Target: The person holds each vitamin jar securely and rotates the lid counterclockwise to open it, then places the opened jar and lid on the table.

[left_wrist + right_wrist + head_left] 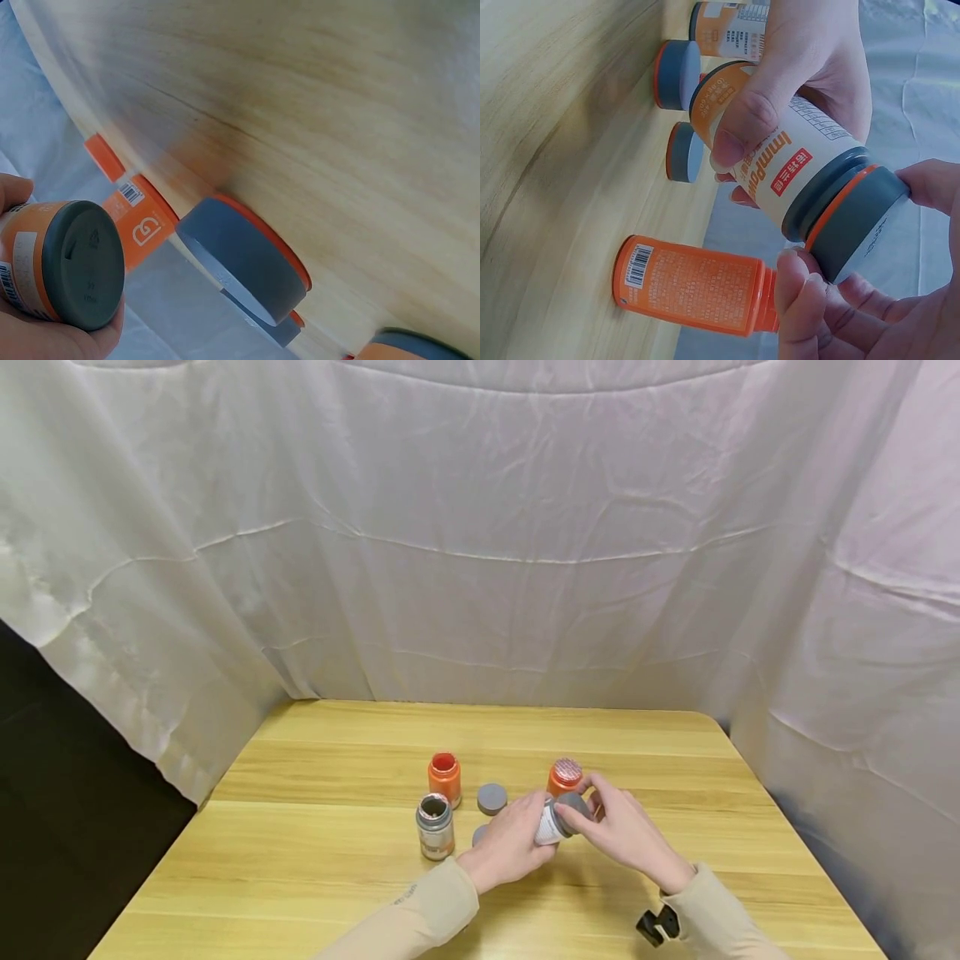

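A supplement bottle (780, 161) with a white and orange label lies tilted in the left hand (510, 839), whose fingers and thumb grip its body. The right hand (633, 833) holds the bottle's grey cap (862, 225) by the rim, right at the mouth; the cap's lower edge is orange. In the left wrist view the grey base (84, 264) of that bottle faces the camera. Just behind the hands stands an orange bottle (562, 781) with a silvery seal over its mouth. The left hand partly hides one loose grey cap (480, 833).
Left of the hands stand a grey-necked bottle (437, 837) and an orange bottle (446, 783), both uncapped. Another loose grey cap (492, 798) lies on the wooden table (315, 843). Pale curtains (510, 610) hang around the back and sides.
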`<state>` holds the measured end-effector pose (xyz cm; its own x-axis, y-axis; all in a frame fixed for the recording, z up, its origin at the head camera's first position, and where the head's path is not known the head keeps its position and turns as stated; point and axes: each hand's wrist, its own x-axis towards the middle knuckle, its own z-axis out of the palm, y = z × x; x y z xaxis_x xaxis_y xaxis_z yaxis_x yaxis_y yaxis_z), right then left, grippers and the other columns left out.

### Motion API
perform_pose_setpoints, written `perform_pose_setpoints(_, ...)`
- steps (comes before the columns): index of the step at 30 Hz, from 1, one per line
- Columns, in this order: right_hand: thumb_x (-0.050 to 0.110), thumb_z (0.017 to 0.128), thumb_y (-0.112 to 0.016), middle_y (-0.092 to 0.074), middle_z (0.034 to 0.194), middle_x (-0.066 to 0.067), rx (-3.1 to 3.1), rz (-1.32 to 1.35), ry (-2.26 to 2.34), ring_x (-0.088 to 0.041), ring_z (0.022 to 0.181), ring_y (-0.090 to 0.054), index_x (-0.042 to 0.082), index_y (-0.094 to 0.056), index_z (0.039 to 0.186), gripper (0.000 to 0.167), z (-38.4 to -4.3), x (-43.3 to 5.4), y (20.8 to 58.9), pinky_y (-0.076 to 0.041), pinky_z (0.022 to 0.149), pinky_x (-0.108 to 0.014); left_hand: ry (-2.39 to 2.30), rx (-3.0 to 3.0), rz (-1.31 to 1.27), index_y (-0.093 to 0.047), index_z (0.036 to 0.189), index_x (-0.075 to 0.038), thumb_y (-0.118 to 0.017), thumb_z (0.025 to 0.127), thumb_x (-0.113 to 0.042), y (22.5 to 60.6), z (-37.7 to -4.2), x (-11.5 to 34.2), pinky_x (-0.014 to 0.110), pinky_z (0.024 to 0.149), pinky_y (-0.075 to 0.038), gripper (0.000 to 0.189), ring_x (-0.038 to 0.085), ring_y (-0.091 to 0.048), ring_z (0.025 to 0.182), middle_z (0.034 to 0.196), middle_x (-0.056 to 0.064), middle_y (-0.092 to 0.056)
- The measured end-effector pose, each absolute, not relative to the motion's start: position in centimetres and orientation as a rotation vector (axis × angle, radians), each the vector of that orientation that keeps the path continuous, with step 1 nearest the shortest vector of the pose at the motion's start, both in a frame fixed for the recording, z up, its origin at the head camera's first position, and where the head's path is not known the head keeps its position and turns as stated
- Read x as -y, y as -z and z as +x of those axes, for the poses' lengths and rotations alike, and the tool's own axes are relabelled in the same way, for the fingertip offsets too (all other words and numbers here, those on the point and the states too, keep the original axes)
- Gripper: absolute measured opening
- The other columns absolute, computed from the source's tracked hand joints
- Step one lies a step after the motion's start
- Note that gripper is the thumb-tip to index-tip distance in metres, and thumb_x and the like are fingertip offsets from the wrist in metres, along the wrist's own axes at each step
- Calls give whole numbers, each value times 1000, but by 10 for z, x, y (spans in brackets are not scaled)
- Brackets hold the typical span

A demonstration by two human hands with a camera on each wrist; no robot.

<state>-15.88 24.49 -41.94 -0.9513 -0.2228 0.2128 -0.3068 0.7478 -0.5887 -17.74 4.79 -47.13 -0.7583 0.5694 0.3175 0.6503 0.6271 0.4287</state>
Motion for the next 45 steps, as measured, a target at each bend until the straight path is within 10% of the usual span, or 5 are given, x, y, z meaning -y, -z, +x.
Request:
perform_pose_setpoints(28, 12, 84, -80, -68, 108, -10, 2642, 845, -1070, -2, 70, -60, 8, -56, 124, 47, -160, -254, 424, -55, 61, -25, 864, 2710, -973, -51, 126, -10, -79, 85, -22, 470, -177, -47, 20, 81, -51, 51, 8, -59, 95, 110, -1, -65)
perform_pose_setpoints(45, 33, 89, -77, -69, 86, 2, 2654, 532, -1049, -3, 61, -55, 16, -62, 102, 26, -162, -243, 428, -47, 53, -22, 871, 2725, -1010, -49, 128, -11, -77, 87, -22, 468, -175, -49, 19, 81, -50, 50, 8, -59, 97, 112, -2, -63)
